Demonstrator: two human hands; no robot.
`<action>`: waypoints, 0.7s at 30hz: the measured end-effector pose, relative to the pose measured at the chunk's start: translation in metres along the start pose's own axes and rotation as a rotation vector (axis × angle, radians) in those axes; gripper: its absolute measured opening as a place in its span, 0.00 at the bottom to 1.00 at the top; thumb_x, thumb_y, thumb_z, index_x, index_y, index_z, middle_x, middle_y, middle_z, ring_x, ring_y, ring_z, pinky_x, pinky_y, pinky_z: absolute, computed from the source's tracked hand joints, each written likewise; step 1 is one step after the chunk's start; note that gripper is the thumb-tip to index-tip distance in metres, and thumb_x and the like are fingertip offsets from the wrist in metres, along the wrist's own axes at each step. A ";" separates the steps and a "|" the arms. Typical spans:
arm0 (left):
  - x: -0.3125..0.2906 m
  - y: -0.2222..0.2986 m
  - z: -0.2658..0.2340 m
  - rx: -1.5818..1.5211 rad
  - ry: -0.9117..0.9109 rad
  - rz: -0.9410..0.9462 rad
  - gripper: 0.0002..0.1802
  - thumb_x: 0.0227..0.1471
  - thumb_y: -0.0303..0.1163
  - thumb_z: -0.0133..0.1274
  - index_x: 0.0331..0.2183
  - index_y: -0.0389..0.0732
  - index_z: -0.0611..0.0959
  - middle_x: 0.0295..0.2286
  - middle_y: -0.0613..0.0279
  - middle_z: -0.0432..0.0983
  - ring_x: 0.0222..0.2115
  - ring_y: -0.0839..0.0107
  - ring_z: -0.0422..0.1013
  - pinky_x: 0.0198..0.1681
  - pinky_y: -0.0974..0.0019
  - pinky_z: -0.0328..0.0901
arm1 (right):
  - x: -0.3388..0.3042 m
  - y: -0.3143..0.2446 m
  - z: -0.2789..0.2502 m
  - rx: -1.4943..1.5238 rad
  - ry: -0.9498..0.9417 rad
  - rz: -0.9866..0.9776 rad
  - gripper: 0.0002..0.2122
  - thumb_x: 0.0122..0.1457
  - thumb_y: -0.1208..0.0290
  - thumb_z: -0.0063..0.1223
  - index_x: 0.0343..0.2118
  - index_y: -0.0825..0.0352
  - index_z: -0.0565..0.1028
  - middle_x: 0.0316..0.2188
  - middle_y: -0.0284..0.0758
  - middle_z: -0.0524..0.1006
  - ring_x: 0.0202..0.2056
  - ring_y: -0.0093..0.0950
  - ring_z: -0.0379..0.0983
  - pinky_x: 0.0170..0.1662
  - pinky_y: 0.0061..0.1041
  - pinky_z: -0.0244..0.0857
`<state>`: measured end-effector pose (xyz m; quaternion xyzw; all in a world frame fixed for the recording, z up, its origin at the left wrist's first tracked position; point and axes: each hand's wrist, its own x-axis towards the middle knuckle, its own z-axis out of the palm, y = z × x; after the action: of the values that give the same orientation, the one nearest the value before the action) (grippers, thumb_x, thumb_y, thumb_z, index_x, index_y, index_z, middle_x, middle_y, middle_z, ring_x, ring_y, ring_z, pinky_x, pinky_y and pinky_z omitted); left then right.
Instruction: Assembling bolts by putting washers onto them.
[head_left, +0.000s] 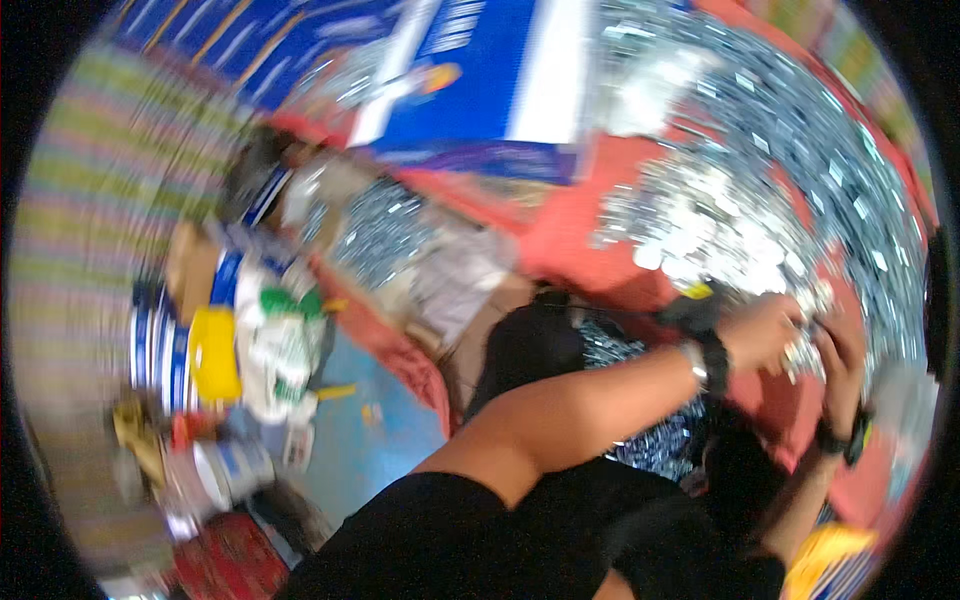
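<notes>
My left hand [762,335] reaches in at the right, over a red cloth [600,225]. Its fingers are curled. My right hand [846,362] is close beside it, fingers bent toward the left one. Small pale, shiny bits [812,300] show between and behind the fingertips; blur hides what each hand grips. Just beyond lies a bright heap of small silvery pieces [705,225]. A black band [712,362] circles my left wrist, and another black band [850,440] is on my right wrist. A dark object with a yellow mark [692,300] sits by the left wrist.
More glittering pieces [800,120] spread along the far right. A blue and white box [460,85] stands at the back. Dark shiny pieces [655,450] lie below my left forearm. At left are a yellow container [213,353], a white-and-green bag [275,345] and a white tub [232,470].
</notes>
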<state>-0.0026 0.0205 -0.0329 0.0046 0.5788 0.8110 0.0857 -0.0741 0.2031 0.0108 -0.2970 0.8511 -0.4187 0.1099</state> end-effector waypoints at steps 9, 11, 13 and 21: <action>0.002 -0.002 0.003 0.128 0.359 0.010 0.03 0.42 0.17 0.51 0.25 0.29 0.75 0.19 0.47 0.73 0.17 0.59 0.74 0.14 0.60 0.66 | 0.011 0.010 0.017 0.125 0.040 0.080 0.15 0.60 0.72 0.47 0.48 0.72 0.71 0.41 0.32 0.75 0.38 0.18 0.67 0.41 0.18 0.60; 0.005 -0.001 0.002 0.205 0.370 0.026 0.04 0.41 0.15 0.50 0.26 0.29 0.75 0.20 0.47 0.73 0.16 0.58 0.74 0.13 0.61 0.65 | 0.011 0.017 0.010 0.172 0.000 0.046 0.15 0.60 0.73 0.44 0.49 0.72 0.70 0.44 0.34 0.74 0.41 0.21 0.67 0.45 0.20 0.60; 0.005 0.001 0.004 0.065 0.326 0.115 0.07 0.39 0.15 0.51 0.27 0.30 0.76 0.19 0.47 0.73 0.17 0.58 0.74 0.16 0.60 0.67 | 0.009 0.000 0.006 0.099 -0.062 -0.048 0.17 0.61 0.73 0.42 0.52 0.73 0.67 0.51 0.38 0.69 0.51 0.26 0.64 0.53 0.25 0.56; 0.037 -0.017 0.007 0.055 0.371 0.134 0.08 0.34 0.17 0.52 0.24 0.37 0.81 0.17 0.49 0.74 0.20 0.58 0.75 0.23 0.60 0.69 | 0.023 0.014 0.006 0.154 -0.051 -0.015 0.16 0.61 0.73 0.41 0.51 0.73 0.67 0.49 0.37 0.70 0.47 0.25 0.65 0.48 0.23 0.58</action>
<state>-0.0363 0.0378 -0.0503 -0.1041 0.6052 0.7855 -0.0767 -0.0962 0.1924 -0.0025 -0.3044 0.8113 -0.4759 0.1507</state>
